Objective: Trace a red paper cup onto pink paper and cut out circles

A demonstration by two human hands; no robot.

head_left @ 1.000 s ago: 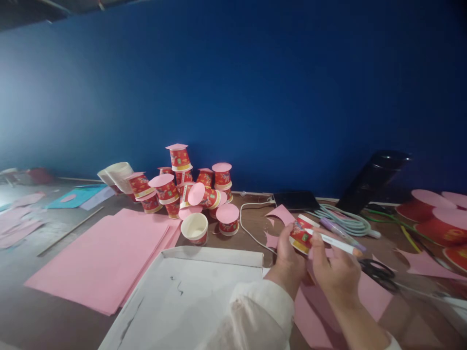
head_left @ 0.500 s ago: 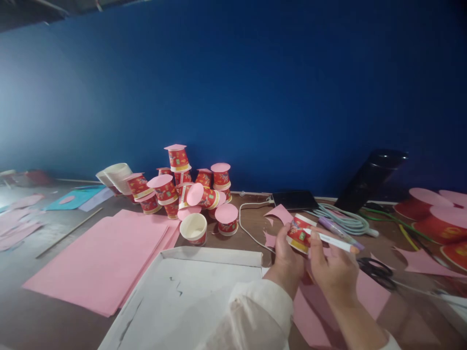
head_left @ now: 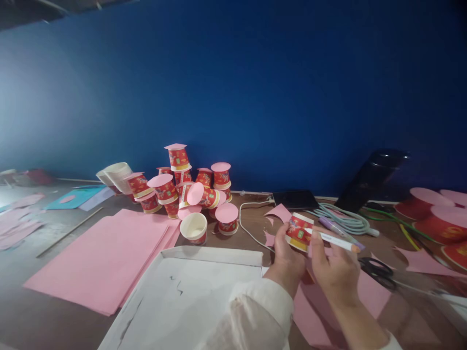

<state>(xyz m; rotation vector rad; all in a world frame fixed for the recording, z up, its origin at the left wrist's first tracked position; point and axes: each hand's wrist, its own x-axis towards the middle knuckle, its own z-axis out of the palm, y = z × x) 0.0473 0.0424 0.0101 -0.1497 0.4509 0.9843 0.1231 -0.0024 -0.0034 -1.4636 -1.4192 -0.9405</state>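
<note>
My left hand (head_left: 287, 255) is closed round a red printed paper cup (head_left: 299, 232), which is tilted with its yellow band toward me. In my right hand (head_left: 337, 272) is a white marker pen (head_left: 337, 241), gripped between thumb and fingers. The pen's tip meets or nearly meets the cup's printed side; I cannot tell whether they touch. Pink paper pieces (head_left: 314, 316) lie under and around both hands. Beside the right hand are black-handled scissors (head_left: 377, 272). Behind it lies a purple pen (head_left: 333, 227).
Several red cups with pink paper tops (head_left: 178, 158) are stacked by the blue wall. An upright cup (head_left: 194, 227) stands before them. Pink sheets (head_left: 102, 262) and a white box lid (head_left: 175, 291) lie left. A black bottle (head_left: 368, 180) leans near a coiled cable (head_left: 337, 218).
The cup in my left hand has turned and shifted very slightly, and the pen has moved a little along with it. Everything else stays as it was.
</note>
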